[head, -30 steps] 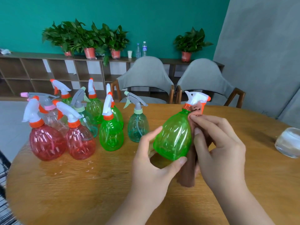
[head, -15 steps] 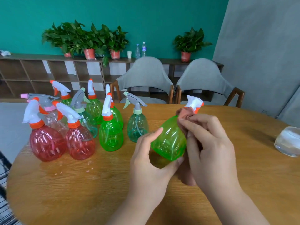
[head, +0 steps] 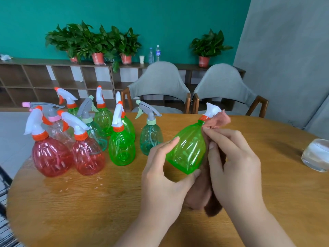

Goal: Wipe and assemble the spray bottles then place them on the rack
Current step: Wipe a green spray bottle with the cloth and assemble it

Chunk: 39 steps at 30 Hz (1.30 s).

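A green spray bottle with a white and orange trigger head is tilted above the wooden table, its head pointing away to the right. My left hand grips its base between thumb and fingers. My right hand holds a brown cloth and presses it against the bottle's right side; the cloth's top bunches near the neck and its tail hangs under my palm. Several assembled bottles stand at the left: two red, green and teal ones.
A clear glass bowl sits at the table's right edge. Two grey chairs stand behind the table. A black wire rack shows at the lower left edge. Water drops lie on the table before the red bottles.
The bottle has tipped further away and rightward in my left hand. My right hand has slid the cloth from the neck down along the bottle's side.
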### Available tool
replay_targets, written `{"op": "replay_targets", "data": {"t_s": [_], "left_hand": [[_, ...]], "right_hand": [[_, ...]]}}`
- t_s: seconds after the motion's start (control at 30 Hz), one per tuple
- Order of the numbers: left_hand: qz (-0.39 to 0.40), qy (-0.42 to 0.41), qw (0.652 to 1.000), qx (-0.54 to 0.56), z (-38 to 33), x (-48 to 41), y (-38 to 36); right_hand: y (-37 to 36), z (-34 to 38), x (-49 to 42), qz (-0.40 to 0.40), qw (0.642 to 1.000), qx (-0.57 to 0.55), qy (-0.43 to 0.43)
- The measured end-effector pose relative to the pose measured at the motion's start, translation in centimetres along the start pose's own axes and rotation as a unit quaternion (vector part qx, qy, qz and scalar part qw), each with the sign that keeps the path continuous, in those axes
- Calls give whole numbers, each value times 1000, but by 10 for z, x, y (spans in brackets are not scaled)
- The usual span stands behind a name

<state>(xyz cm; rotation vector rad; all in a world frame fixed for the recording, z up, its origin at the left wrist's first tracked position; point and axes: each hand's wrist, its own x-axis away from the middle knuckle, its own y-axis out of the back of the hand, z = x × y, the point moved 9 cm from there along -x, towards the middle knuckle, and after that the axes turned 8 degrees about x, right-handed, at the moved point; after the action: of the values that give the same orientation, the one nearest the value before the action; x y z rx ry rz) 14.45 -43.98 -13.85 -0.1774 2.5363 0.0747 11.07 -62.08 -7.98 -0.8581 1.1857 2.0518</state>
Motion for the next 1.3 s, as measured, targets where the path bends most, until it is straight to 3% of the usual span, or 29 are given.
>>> {"op": "replay_targets", "data": {"t_s": [0.23,0.33,0.47,0.7,0.87,1.0,1.1,1.23,1.3], "left_hand": [[-54,65,995,48,16,-9,13],[-30,34,998,43,14,-6,9],[-24,-73,997,-14,-6,-1,5],[-17,-150,987,-62,-15,7,2],[48,-96,994,2,-18,0,-3],[30,43,990,129,4,-7,0],[41,83,985,144,10,-7,-3],[89,118,965,216,5,-5,-13],[90,132,959,232,3,-4,-15]], "right_hand": [[-16,43,26,25,993,-11,112],[-12,22,14,8,997,-70,37],[-14,-2,6,6,977,-190,-97],[-35,15,24,57,948,-288,-125],[-34,-5,20,41,934,-322,-148],[-40,-12,19,45,910,-378,-163],[-41,-8,20,53,894,-415,-159],[-39,-6,19,53,900,-409,-138],[-33,-2,17,48,923,-366,-107]]}}
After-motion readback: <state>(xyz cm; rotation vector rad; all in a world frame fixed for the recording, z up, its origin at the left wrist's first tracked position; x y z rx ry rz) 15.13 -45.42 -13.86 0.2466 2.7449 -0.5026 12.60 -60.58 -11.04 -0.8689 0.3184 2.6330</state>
